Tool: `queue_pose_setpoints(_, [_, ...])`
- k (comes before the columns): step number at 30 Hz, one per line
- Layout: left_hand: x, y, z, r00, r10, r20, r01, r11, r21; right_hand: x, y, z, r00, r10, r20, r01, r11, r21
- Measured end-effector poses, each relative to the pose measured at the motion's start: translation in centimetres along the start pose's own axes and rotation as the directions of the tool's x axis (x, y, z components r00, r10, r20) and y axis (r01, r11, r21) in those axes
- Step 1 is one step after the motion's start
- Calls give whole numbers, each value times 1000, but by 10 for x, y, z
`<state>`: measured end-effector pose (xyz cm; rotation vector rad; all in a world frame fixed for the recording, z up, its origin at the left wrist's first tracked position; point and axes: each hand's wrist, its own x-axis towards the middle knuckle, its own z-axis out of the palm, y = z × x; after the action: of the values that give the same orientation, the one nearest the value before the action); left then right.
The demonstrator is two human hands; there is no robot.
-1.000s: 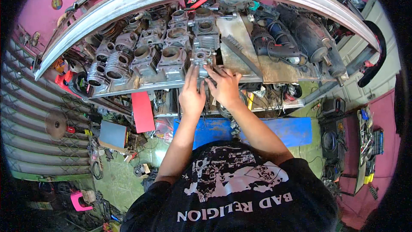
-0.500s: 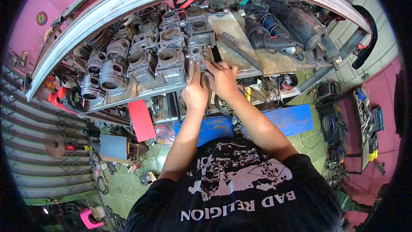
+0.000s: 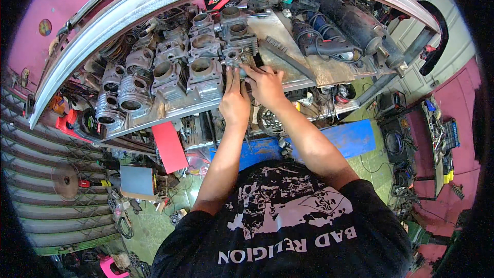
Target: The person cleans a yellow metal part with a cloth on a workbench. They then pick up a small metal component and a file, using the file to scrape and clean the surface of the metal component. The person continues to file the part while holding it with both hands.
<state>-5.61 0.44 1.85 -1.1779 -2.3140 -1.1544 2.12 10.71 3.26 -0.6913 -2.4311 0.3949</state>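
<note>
Both my hands are at the front edge of the workbench, on a small grey metal casting (image 3: 233, 55) with a round bore. My left hand (image 3: 235, 104) grips its near left side, index and middle fingers straight and close together. From the right, my right hand (image 3: 266, 88) closes on it with bent fingers; the fingertips partly hide the part. Just left of the hands stands an engine cylinder block (image 3: 201, 77) with an open bore. A finned cylinder (image 3: 242, 44) sits right behind the casting.
Several more cylinder blocks (image 3: 167, 80) stand in rows to the left. On the right lie a wooden-handled wire brush (image 3: 290, 62), a board (image 3: 272, 25), a power tool (image 3: 321, 46) and a dark exhaust muffler (image 3: 360, 28). A pale curved bar (image 3: 170, 5) spans above the bench.
Both hands stay on the casting, with only slight shifts of the fingers. The whole view has moved a little.
</note>
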Motion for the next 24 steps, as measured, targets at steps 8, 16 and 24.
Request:
queue_pose_setpoints(8, [-27, 4, -9, 964, 180, -194, -227, 941, -253, -24, -2, -44, 974, -143, -175, 149, 989, 22])
queue_pose_setpoints(16, [-164, -79, 21, 866, 58, 496, 74, 967, -242, -252, 118, -9, 973, 197, 120, -214, 966, 147])
queue_pose_setpoints(24, [-305, -177, 79, 276, -147, 950, 303, 951, 59, -492, 179, 49, 148, 941, 304, -982, 104, 156])
